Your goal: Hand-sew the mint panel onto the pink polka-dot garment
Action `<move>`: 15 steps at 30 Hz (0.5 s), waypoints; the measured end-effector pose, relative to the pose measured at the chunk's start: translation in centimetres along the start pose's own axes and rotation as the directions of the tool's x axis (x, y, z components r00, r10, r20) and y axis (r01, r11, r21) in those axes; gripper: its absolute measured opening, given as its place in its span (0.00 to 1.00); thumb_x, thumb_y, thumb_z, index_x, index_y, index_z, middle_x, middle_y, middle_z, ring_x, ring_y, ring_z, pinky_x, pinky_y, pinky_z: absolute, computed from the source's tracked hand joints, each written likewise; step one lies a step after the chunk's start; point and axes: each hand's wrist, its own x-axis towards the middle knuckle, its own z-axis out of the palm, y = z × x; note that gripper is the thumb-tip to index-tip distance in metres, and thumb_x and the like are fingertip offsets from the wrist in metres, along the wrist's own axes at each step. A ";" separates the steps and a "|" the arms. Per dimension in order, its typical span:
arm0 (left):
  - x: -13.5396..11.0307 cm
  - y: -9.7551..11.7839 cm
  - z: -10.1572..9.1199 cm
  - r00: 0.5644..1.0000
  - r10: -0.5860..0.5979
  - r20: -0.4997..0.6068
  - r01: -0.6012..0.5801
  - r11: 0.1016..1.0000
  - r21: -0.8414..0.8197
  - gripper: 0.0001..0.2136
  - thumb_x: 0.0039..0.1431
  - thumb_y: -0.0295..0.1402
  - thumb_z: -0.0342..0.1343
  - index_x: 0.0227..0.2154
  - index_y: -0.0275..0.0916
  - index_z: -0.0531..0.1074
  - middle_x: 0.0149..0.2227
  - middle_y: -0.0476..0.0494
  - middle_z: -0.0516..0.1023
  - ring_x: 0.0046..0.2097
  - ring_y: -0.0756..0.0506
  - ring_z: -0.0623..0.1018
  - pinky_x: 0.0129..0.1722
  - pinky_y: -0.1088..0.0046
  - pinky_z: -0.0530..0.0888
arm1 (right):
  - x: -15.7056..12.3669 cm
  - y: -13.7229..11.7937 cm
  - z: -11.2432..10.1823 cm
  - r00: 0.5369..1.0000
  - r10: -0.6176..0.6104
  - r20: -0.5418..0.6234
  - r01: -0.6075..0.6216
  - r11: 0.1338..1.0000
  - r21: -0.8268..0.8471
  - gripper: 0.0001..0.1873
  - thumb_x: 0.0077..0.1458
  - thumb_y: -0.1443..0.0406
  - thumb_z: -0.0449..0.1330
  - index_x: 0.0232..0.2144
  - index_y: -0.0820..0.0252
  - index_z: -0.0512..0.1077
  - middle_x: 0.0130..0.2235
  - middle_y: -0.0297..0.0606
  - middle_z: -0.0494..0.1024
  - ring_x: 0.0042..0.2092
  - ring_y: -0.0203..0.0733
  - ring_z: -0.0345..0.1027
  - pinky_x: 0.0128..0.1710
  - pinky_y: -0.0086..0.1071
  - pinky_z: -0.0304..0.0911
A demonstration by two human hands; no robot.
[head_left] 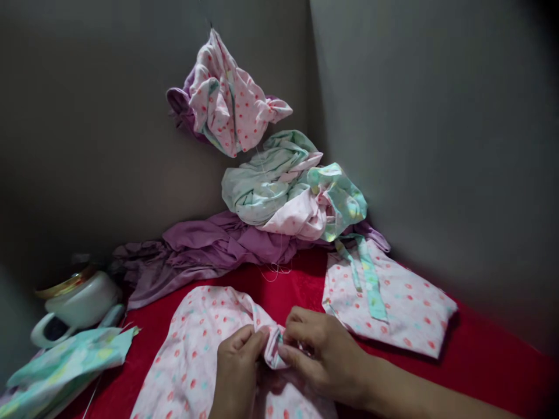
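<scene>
A pink fabric piece with red and pale blue spots [192,343] lies on the red cloth in front of me. My left hand [239,364] pinches its gathered edge between thumb and fingers. On the other side of that fold, my right hand [321,352] is closed on the same edge, thumb and fingertips together. Between the hands the edge is rolled over, and a bit of green shows inside it. Whether a needle or other small thing is in the right fingers, I cannot tell.
A red cloth [305,273] covers the surface. Folded spotted fabric [406,297] with green strips lies right. Behind are purple cloth [201,244] and bundled green-and-pink fabric [271,180]. Another spotted bundle [231,105] hangs on the wall. Left stand a white cup [81,302] and green fabric [70,366].
</scene>
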 end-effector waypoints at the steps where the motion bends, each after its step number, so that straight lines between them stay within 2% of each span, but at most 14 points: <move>1: 0.1 -0.2 -0.2 1.000 0.019 -0.019 -0.019 1.000 0.004 0.15 0.44 0.39 0.61 0.17 0.37 0.61 0.14 0.53 0.64 0.14 0.52 0.65 0.13 0.78 0.61 | 0.0 0.1 0.1 1.000 0.010 0.013 -0.010 1.000 -0.006 0.12 0.53 0.63 0.55 0.20 0.62 0.68 0.26 0.33 0.67 0.27 0.31 0.59 0.26 0.26 0.51; 3: 0.3 -0.5 -0.6 0.999 0.030 -0.040 -0.029 0.999 0.015 0.16 0.44 0.41 0.61 0.17 0.37 0.61 0.13 0.53 0.63 0.13 0.52 0.64 0.12 0.78 0.60 | 0.1 0.1 0.3 0.999 0.042 0.033 -0.042 0.999 -0.002 0.18 0.55 0.61 0.52 0.16 0.62 0.66 0.25 0.33 0.65 0.25 0.30 0.57 0.25 0.26 0.49; 5: 0.6 -0.7 -0.9 0.999 0.024 -0.037 -0.023 0.999 0.044 0.18 0.43 0.43 0.61 0.16 0.37 0.60 0.12 0.55 0.60 0.12 0.53 0.62 0.11 0.79 0.58 | 0.4 0.0 0.3 0.992 0.127 0.024 -0.127 0.992 -0.003 0.18 0.53 0.62 0.53 0.14 0.63 0.63 0.23 0.32 0.64 0.24 0.30 0.56 0.24 0.26 0.47; 8: 0.8 -0.9 -0.9 0.999 0.040 0.005 -0.040 0.992 0.116 0.19 0.42 0.45 0.61 0.16 0.37 0.60 0.12 0.56 0.58 0.13 0.54 0.61 0.12 0.81 0.57 | 1.1 -0.4 0.1 0.964 0.266 -0.008 -0.266 0.964 0.026 0.07 0.46 0.67 0.56 0.19 0.62 0.65 0.21 0.30 0.65 0.23 0.31 0.56 0.24 0.25 0.47; 9: 0.8 -0.9 -0.7 0.998 0.055 0.019 -0.057 0.989 0.140 0.19 0.42 0.46 0.60 0.16 0.37 0.60 0.11 0.56 0.58 0.13 0.54 0.60 0.12 0.81 0.57 | 1.3 -0.5 0.0 0.960 0.281 -0.003 -0.281 0.959 0.038 0.02 0.44 0.69 0.56 0.21 0.62 0.67 0.21 0.30 0.66 0.24 0.31 0.57 0.24 0.25 0.48; 11: 0.5 -1.0 -0.2 0.997 0.074 0.037 -0.079 0.981 0.176 0.19 0.42 0.48 0.59 0.16 0.37 0.61 0.11 0.56 0.58 0.12 0.54 0.60 0.11 0.81 0.55 | 1.6 -0.7 -0.1 0.966 0.257 0.028 -0.258 0.964 0.060 0.05 0.41 0.71 0.54 0.24 0.61 0.70 0.23 0.32 0.68 0.25 0.33 0.59 0.25 0.25 0.50; 13: 0.2 -0.9 0.3 0.995 0.074 0.066 -0.085 0.978 0.189 0.19 0.43 0.49 0.57 0.17 0.38 0.61 0.11 0.55 0.58 0.12 0.54 0.59 0.11 0.81 0.53 | 1.6 -0.4 -0.1 0.969 0.245 0.039 -0.248 0.965 0.081 0.07 0.40 0.70 0.52 0.23 0.61 0.70 0.24 0.33 0.68 0.26 0.34 0.59 0.26 0.26 0.51; 15: -0.2 -0.4 0.7 0.989 0.098 0.109 -0.118 0.973 0.197 0.17 0.44 0.47 0.56 0.18 0.38 0.62 0.13 0.54 0.59 0.13 0.54 0.59 0.13 0.80 0.53 | 1.7 0.3 0.2 0.959 0.284 0.007 -0.282 0.948 0.150 0.06 0.40 0.69 0.51 0.20 0.61 0.69 0.24 0.33 0.67 0.26 0.35 0.59 0.26 0.27 0.52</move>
